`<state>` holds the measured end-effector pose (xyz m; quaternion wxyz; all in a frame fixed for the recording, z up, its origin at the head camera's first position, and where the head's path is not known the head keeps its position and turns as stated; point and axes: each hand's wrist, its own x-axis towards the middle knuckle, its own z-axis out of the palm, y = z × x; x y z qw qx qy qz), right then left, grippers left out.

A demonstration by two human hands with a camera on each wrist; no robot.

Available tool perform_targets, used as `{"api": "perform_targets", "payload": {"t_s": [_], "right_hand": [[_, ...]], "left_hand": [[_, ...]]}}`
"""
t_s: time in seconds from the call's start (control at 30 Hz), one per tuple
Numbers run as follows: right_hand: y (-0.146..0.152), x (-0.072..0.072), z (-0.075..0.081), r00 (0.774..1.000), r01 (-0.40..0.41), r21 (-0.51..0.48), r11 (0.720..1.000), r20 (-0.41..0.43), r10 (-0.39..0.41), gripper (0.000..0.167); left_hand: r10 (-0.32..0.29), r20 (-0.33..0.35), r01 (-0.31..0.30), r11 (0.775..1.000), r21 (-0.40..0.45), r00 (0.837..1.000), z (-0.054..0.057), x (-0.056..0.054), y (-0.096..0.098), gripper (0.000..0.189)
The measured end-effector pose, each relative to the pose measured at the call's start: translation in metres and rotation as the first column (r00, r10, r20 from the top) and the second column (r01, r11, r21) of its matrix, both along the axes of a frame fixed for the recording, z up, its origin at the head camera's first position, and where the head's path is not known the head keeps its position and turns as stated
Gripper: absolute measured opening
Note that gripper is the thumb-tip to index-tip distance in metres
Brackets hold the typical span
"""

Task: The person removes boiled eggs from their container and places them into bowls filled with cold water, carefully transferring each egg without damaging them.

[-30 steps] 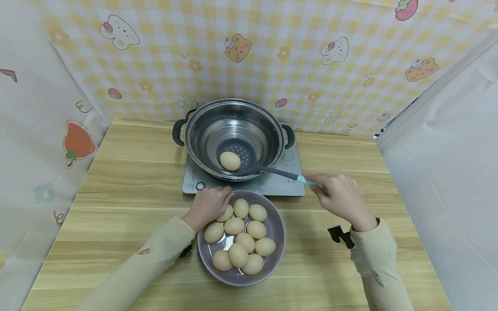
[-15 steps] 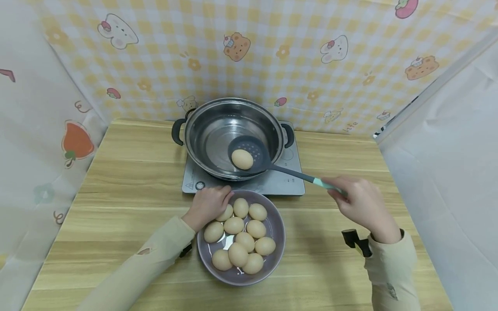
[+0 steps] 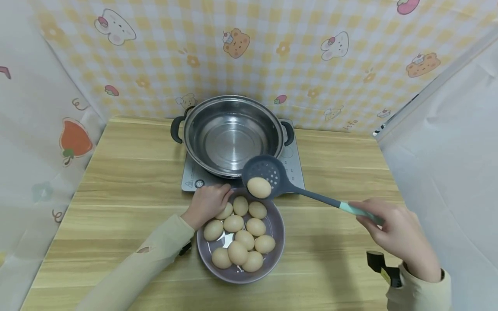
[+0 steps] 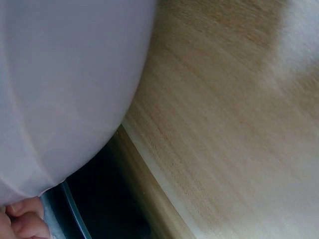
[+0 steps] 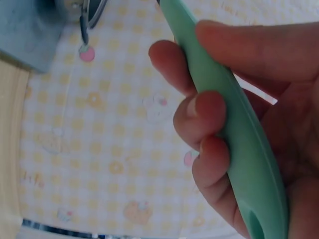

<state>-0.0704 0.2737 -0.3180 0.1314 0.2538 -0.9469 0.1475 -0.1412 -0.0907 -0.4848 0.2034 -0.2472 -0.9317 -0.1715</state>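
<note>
In my right hand [image 3: 400, 229] is a slotted ladle [image 3: 268, 168] with a dark grey head and a mint green handle [image 5: 224, 104]; the right wrist view shows the fingers curled round that handle. One brown egg [image 3: 259, 188] lies in the ladle's head, which is over the gap between the steel pot [image 3: 233, 142] and the purple-grey bowl [image 3: 278, 255], overlapping the bowl's far rim. Several eggs [image 3: 234, 223] rest in the bowl. My left hand [image 3: 206, 205] grips the bowl's far left rim; its fingers [image 4: 30, 224] show at the lower left of the left wrist view.
Beneath the pot is a flat grey induction cooker [image 3: 293, 168]. The pot has black side handles [image 3: 177, 129]. A wooden tabletop [image 3: 136, 181] spreads around, with a checked yellow cloth [image 3: 264, 56] behind it and white sheets at both sides.
My right hand has moved right and toward me, bringing the ladle and its egg out of the pot to the bowl's far rim. The left hand stays on the bowl.
</note>
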Motion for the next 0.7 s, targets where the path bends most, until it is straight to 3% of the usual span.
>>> {"api": "perform_targets", "payload": {"t_s": [0.3, 0.5, 0.7], "right_hand": [[0.014, 0.015, -0.011, 0.998, 0.034, -0.015, 0.999, 0.044, -0.033, 0.042], [0.019, 0.019, -0.017, 0.998, 0.014, -0.033, 0.999, 0.066, -0.012, 0.028], [0.02, 0.02, -0.02, 0.999, 0.01, -0.019, 1.0, 0.052, -0.009, 0.042]], "left_hand": [[0.005, 0.021, -0.005, 1.0, -0.006, 1.0, 0.0, 0.0, 0.0, 0.022], [0.005, 0.026, -0.004, 1.0, -0.01, 1.0, 0.001, 0.0, 0.0, 0.021], [0.006, 0.029, -0.006, 1.0, -0.011, 1.0, 0.0, 0.0, 0.0, 0.022]]}}
